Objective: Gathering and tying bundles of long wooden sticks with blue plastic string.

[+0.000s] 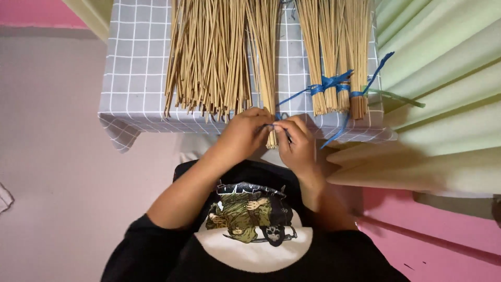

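My left hand [244, 132] and my right hand [295, 142] meet at the near edge of the table, fingers pinched together around the butt end of a thin bundle of tan sticks [267, 62]. A blue plastic string [292, 97] runs from my fingers up to the right. Both hands grip the bundle and the string where it wraps the sticks; the wrap itself is hidden under my fingers.
A loose pile of tan sticks [209, 57] lies left of the bundle on the grey checked tablecloth [133, 73]. Tied bundles with blue string [336, 57] lie to the right. A pale green curtain [443, 104] hangs at right, over a pink wall [443, 230].
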